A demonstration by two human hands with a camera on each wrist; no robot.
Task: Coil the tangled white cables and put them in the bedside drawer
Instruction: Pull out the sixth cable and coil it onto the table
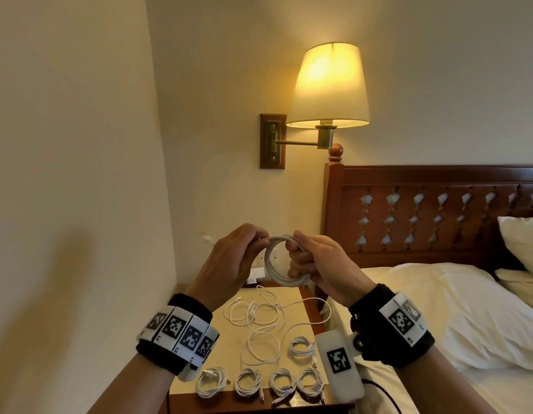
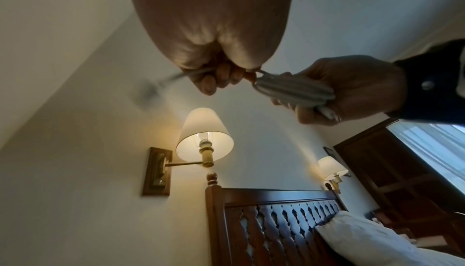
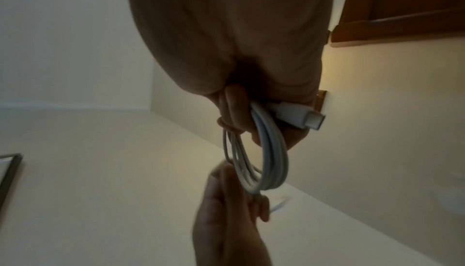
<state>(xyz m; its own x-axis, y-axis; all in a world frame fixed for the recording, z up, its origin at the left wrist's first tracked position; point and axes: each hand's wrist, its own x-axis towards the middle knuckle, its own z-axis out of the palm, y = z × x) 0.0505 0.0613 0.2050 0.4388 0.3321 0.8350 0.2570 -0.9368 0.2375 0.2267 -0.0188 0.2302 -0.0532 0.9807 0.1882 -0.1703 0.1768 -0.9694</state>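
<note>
Both hands are raised in front of the chest, above the bedside table, working one coil of thin white charging cable. The right hand has its fingers curled through the ring of loops and clamps them against the palm, and in the right wrist view a white plug with a metal tip sticks out of that grip at about 3 o'clock. The left hand pinches the coil at roughly 10 o'clock on the ring, with fingertips and thumb closed on a strand (the left wrist view shows a blurred loose tail trailing out of this hand at 9 o'clock).

Below the hands, on the pale top of the wooden bedside table, a loose tangle of white cable sprawls across the middle, with one strand running off the edge at 3 o'clock. At 6 o'clock from the tangle, four finished small white coils lie in a row near the front edge, and a fifth white coil sits just behind the row at its right end.

A lit wall lamp with a cream shade hangs at 12 o'clock above the hands, and the carved dark wooden headboard and white pillows lie at 3 o'clock. No drawer shows in any view.
</note>
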